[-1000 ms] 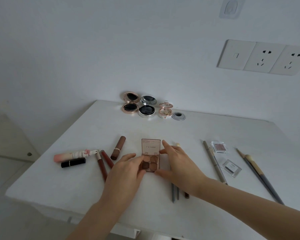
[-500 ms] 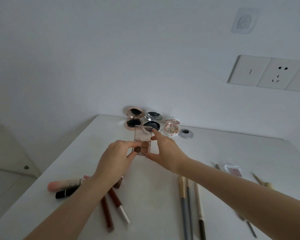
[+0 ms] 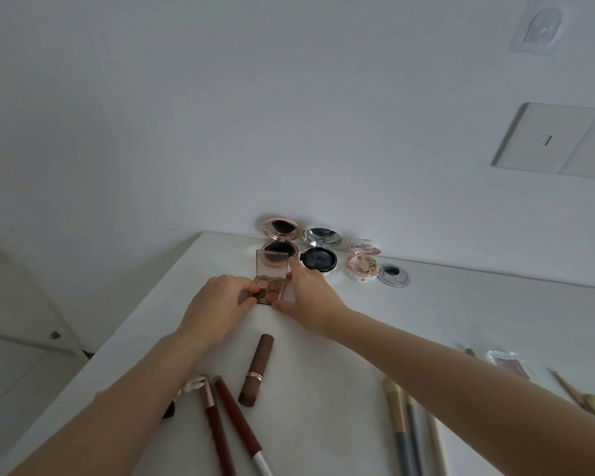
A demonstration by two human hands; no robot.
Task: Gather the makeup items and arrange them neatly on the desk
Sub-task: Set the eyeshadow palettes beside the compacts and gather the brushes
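Palette (image 3: 269, 286) is near the tabletop's (image 3: 443, 304) back edge, long axis toward the wall (image 3: 289, 97) — left hand (image 3: 217, 305) and right hand (image 3: 311, 298) flank it, each grip pinched on one side — gold compact (image 3: 280, 230) just behind.

**Plenty out of sight here**

The left hand (image 3: 217, 305) has its fingers (image 3: 246, 293) over the near-left corner of the eyeshadow palette (image 3: 273, 292), whose raised lid masks part of the rose-gold compact (image 3: 281, 231) behind. The lid lettering is too small to read. The left forearm (image 3: 117, 407) hides most of a black lipstick (image 3: 168, 411) and an eared tube (image 3: 190, 386). The brushes (image 3: 400, 427) and two red lip pencils (image 3: 236, 431) run off the bottom edge, and the socket plate (image 3: 560, 142) is clipped at the right.
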